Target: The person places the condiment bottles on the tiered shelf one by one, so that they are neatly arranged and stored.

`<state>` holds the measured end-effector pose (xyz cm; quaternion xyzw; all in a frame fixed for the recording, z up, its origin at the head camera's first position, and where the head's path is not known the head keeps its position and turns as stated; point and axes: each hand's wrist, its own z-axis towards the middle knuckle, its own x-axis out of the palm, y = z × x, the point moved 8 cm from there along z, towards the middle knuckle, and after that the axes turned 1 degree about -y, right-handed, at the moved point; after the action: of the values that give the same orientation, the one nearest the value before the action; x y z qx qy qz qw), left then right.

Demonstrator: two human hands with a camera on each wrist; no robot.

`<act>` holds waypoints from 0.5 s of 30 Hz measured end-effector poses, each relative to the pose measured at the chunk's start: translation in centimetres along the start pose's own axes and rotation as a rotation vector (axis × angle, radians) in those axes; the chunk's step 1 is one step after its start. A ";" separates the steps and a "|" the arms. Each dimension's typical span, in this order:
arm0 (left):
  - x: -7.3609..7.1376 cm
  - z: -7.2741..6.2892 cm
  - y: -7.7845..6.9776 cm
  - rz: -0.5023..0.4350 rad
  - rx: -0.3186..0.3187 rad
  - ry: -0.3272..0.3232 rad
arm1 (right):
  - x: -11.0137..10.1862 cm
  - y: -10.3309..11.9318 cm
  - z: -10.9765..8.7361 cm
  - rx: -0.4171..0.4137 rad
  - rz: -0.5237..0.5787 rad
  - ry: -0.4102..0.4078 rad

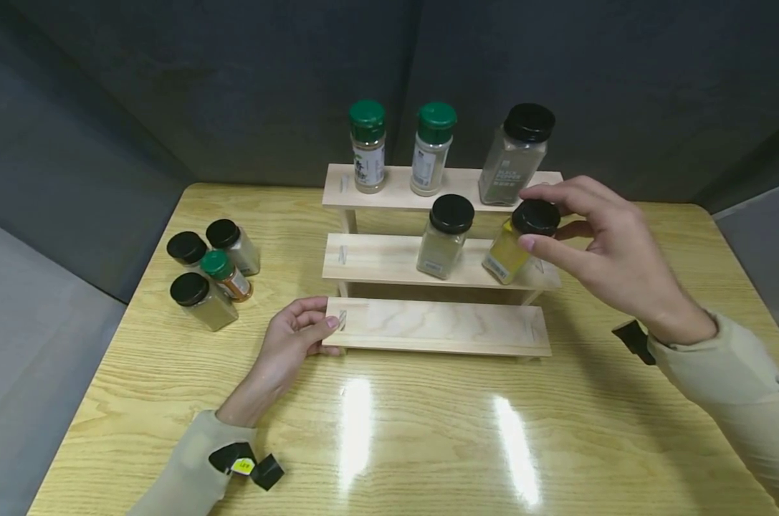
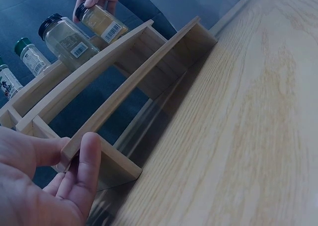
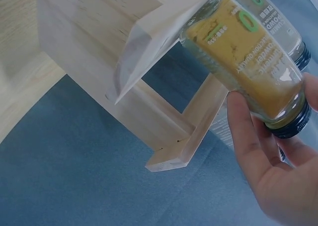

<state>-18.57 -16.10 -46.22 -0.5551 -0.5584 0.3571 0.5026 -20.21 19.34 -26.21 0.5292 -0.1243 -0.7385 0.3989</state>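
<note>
My right hand (image 1: 611, 251) pinches the black lid of a glass jar of yellow powder (image 1: 509, 252), its base at the right part of the middle tier of a wooden three-tier rack (image 1: 437, 326). In the right wrist view, that turmeric jar (image 3: 243, 57) has the fingers around its lid end. My left hand (image 1: 292, 337) grips the left end of the lowest tier; in the left wrist view, thumb and fingers (image 2: 89, 161) clasp that board's end. Left of the turmeric jar, a black-lidded jar of greenish powder (image 1: 443, 244) stands on the middle tier.
Two green-capped shakers (image 1: 368, 154) and a black pepper jar (image 1: 513, 165) stand on the top tier. On the table (image 1: 286, 236) at the left sits a cluster of black-lidded jars (image 1: 211, 308) with one small green-capped shaker (image 1: 233, 281). Dark panels (image 1: 266, 86) rise behind.
</note>
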 end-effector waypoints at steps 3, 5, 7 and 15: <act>0.0 0.0 0.0 0.000 0.002 0.005 | -0.1 0.3 0.0 -0.024 0.004 -0.007; 0.1 0.0 0.0 -0.001 0.002 0.006 | -0.1 0.4 -0.1 -0.033 0.005 -0.010; 0.1 0.0 -0.1 -0.003 0.003 0.008 | -0.1 0.4 -0.1 -0.037 0.005 -0.012; 0.1 -0.1 -0.1 0.000 0.008 0.012 | 0.1 0.3 -0.3 -0.033 0.027 -0.027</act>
<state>-18.47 -16.07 -46.11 -0.5552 -0.5539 0.3558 0.5082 -19.86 19.16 -26.23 0.5109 -0.1247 -0.7421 0.4156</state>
